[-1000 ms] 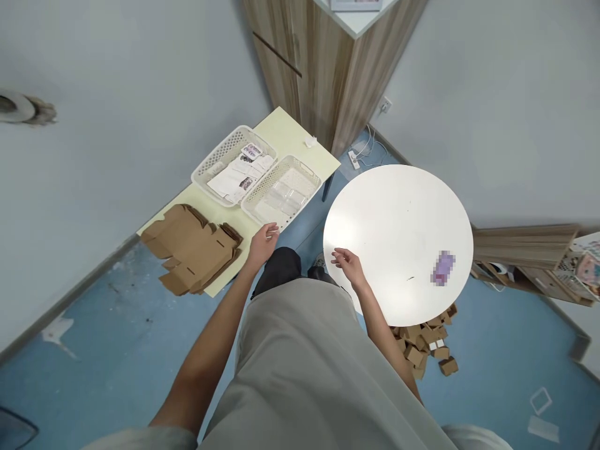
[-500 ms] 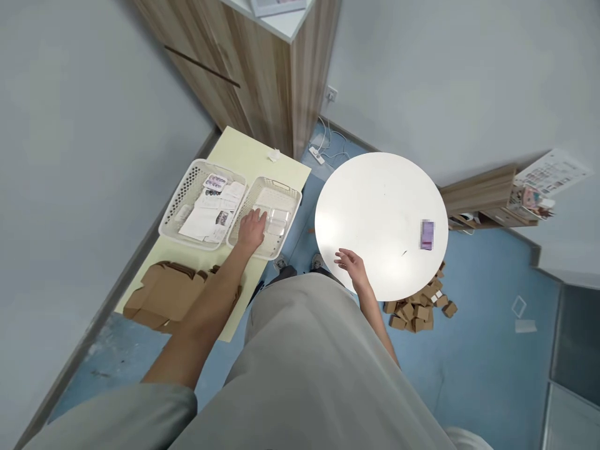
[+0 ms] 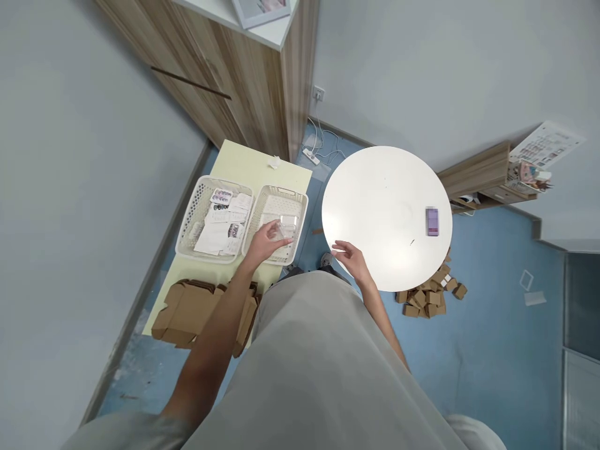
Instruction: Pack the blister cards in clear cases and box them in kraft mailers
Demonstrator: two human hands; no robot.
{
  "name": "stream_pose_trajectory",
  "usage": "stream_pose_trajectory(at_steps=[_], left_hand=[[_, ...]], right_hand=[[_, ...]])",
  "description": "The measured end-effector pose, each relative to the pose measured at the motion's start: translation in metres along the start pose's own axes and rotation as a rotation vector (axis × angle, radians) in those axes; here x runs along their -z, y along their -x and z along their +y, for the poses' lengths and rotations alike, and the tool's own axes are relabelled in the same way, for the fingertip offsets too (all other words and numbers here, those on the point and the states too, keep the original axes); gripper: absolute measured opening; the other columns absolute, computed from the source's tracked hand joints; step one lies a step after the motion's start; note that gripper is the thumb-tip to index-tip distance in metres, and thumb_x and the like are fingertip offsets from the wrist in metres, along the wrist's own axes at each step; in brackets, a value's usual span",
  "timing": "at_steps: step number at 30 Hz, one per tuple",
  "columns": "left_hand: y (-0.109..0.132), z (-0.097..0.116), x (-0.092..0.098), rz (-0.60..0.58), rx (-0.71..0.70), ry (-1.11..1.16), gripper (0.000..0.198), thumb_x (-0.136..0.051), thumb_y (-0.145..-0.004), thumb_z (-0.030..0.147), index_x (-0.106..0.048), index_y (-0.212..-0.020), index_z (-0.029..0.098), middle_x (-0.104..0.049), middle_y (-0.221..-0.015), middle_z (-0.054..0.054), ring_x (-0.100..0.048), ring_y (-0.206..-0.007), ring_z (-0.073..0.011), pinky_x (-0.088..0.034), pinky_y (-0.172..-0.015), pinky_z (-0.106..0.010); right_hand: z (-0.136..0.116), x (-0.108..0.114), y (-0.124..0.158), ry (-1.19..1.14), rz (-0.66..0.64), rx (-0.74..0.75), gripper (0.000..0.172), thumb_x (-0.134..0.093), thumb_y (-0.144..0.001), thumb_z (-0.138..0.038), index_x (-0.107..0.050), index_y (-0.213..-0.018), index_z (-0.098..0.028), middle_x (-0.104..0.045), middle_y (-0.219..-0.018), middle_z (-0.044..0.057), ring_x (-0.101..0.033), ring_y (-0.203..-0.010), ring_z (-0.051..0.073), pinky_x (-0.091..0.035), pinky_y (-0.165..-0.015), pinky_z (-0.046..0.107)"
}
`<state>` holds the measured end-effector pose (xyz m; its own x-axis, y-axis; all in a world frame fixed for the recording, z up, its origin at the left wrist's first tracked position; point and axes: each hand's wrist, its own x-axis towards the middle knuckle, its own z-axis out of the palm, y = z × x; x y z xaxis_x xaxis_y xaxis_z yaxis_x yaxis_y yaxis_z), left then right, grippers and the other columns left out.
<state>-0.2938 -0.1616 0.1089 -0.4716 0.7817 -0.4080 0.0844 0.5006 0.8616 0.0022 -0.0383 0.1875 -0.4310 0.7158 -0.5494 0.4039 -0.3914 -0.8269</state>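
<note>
Clear plastic tray (image 3: 285, 225) pinched at near edge by fingers of left hand (image 3: 262, 242), over white basket (image 3: 300, 201). Likely light, thin, flexy, slick; take by rim, gently. Right hand (image 3: 350, 261) loosely spread, holding nothing, at round surface (image 3: 389, 200) edge.

Two tabletops are showing: yellow tabletop (image 3: 239, 164), round white tabletop (image 3: 384, 206). Two white baskets are sitting together: card basket (image 3: 186, 232), case basket (image 3: 304, 209). One purple item (image 3: 432, 221), one flat cardboard stack (image 3: 197, 309) and one heap of small boxes (image 3: 429, 297) are lying about. Two hands: right hand (image 3: 351, 261), and left hand (image 3: 263, 245), which is gripping one clear plastic case (image 3: 284, 229).
</note>
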Motion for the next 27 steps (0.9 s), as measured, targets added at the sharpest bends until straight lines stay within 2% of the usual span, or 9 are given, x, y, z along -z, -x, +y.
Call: stream_pose_trajectory(at_steps=[2, 4, 6, 9, 12, 15, 22, 27], left_hand=[[0.019, 0.016, -0.006, -0.123, -0.001, 0.267, 0.101, -0.093, -0.075, 0.066, -0.059, -0.159, 0.021, -0.071, -0.149, -0.017, -0.066, -0.141, -0.0376, -0.058, -0.118, -0.053], [0.036, 0.030, -0.017, -0.200, -0.036, 0.436, 0.103, -0.093, -0.075, 0.066, -0.057, -0.161, 0.022, -0.071, -0.149, -0.018, -0.067, -0.142, -0.0379, -0.059, -0.117, -0.055], [0.051, 0.041, -0.028, -0.218, -0.069, 0.550, 0.098, -0.094, -0.076, 0.063, -0.059, -0.158, 0.022, -0.071, -0.149, -0.018, -0.067, -0.142, -0.0390, -0.058, -0.119, -0.058], [0.068, 0.052, -0.041, -0.174, -0.072, 0.656, 0.092, -0.094, -0.077, 0.061, -0.062, -0.155, 0.022, -0.068, -0.153, -0.017, -0.066, -0.144, -0.0396, -0.055, -0.123, -0.060], [0.080, 0.059, -0.047, -0.139, -0.055, 0.664, 0.097, -0.097, -0.073, 0.060, -0.061, -0.156, 0.023, -0.064, -0.159, -0.016, -0.062, -0.149, -0.0399, -0.054, -0.124, -0.058], [0.089, 0.066, -0.050, -0.121, -0.045, 0.641, 0.102, -0.102, -0.068, 0.056, -0.062, -0.156, 0.023, -0.067, -0.156, -0.017, -0.060, -0.149, -0.0411, -0.057, -0.121, -0.055], [0.102, 0.084, -0.059, -0.130, 0.007, 0.608, 0.099, -0.105, -0.062, 0.054, -0.070, -0.149, 0.021, -0.074, -0.145, -0.016, -0.069, -0.137, -0.0403, -0.059, -0.117, -0.054], [0.107, 0.093, -0.074, -0.127, 0.032, 0.601, 0.099, -0.107, -0.061, 0.051, -0.071, -0.148, 0.020, -0.075, -0.144, -0.016, -0.073, -0.132, -0.0403, -0.059, -0.116, -0.055]], right_hand=[[-0.014, -0.014, -0.002, 0.062, -0.136, 0.072, 0.068, -0.096, -0.078, -0.048, -0.076, -0.139, -0.024, -0.075, -0.145, 0.014, -0.075, -0.125, 0.032, -0.061, -0.107, 0.049], [-0.029, -0.026, -0.003, 0.133, -0.251, 0.153, 0.079, -0.099, -0.075, -0.043, -0.073, -0.148, -0.028, -0.069, -0.156, 0.011, -0.069, -0.138, 0.033, -0.060, -0.112, 0.048], [-0.042, -0.034, -0.004, 0.187, -0.339, 0.230, 0.087, -0.100, -0.074, -0.040, -0.068, -0.155, -0.032, -0.065, -0.160, 0.008, -0.066, -0.143, 0.033, -0.058, -0.115, 0.047], [-0.053, -0.038, -0.005, 0.235, -0.401, 0.301, 0.088, -0.100, -0.076, -0.039, -0.067, -0.157, -0.032, -0.069, -0.153, 0.007, -0.069, -0.137, 0.032, -0.058, -0.116, 0.047], [-0.054, -0.034, -0.006, 0.212, -0.444, 0.316, 0.085, -0.099, -0.077, -0.041, -0.068, -0.156, -0.031, -0.069, -0.150, 0.007, -0.071, -0.132, 0.030, -0.059, -0.116, 0.047], [-0.049, -0.026, -0.003, 0.149, -0.498, 0.307, 0.087, -0.101, -0.076, -0.045, -0.068, -0.156, -0.033, -0.067, -0.152, 0.007, -0.071, -0.133, 0.030, -0.061, -0.116, 0.046], [-0.051, -0.003, 0.007, 0.118, -0.543, 0.210, 0.091, -0.104, -0.070, -0.055, -0.071, -0.151, -0.032, -0.068, -0.148, 0.008, -0.073, -0.131, 0.031, -0.058, -0.122, 0.050], [-0.053, 0.016, 0.007, 0.088, -0.589, 0.185, 0.092, -0.105, -0.069, -0.058, -0.072, -0.151, -0.031, -0.069, -0.142, 0.007, -0.074, -0.131, 0.031, -0.057, -0.123, 0.051]])
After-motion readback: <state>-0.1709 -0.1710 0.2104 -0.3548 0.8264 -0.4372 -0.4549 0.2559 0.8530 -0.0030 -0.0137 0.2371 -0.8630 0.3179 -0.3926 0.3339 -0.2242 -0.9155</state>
